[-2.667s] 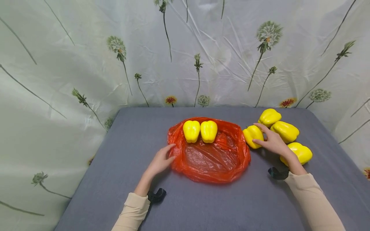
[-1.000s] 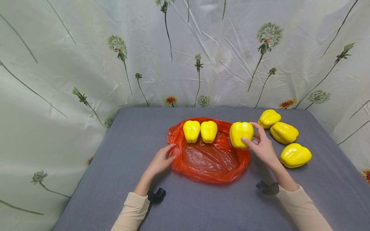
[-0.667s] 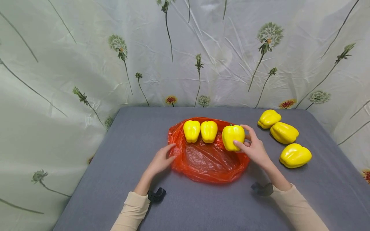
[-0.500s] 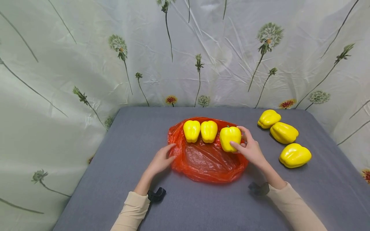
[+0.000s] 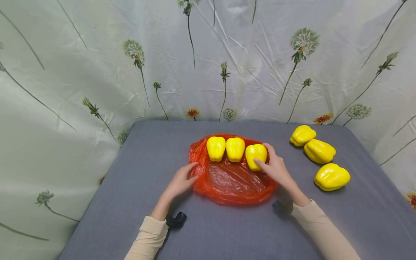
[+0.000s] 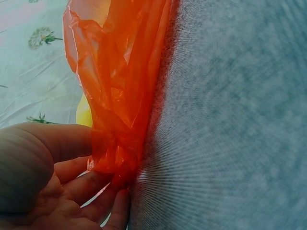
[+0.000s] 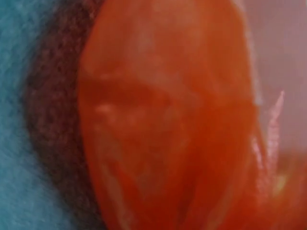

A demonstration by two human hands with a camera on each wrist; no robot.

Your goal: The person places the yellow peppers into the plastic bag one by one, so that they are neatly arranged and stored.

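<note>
My right hand [image 5: 275,167] holds a yellow bell pepper [image 5: 255,157], thumb in front and fingers at its right side. This pepper is over the right part of an open red plastic bag [image 5: 242,196]; whether it touches the bag cannot be told. Two more peppers [image 5: 216,148] [image 5: 235,149] stand side by side at the back inside the bag. My left hand [image 5: 180,181] is at the bag's left side; in the left wrist view its thumb and fingers [image 6: 72,139] hold bunched plastic. Red plastic [image 7: 168,115] fills most of the right wrist view, hiding the right hand.
Several things border the work: three yellow bell peppers [image 5: 332,177] lie right of the bag on the grey tabletop [image 5: 227,231]. A pale curtain with printed flowers [image 5: 260,65] hangs behind the table. Dark wrist mounts [image 5: 176,220] are worn on the forearms.
My right hand has taken the pepper from beside the bag, carried it left over the bag's rim and lowered it beside the other two. The left hand has stayed in place.
</note>
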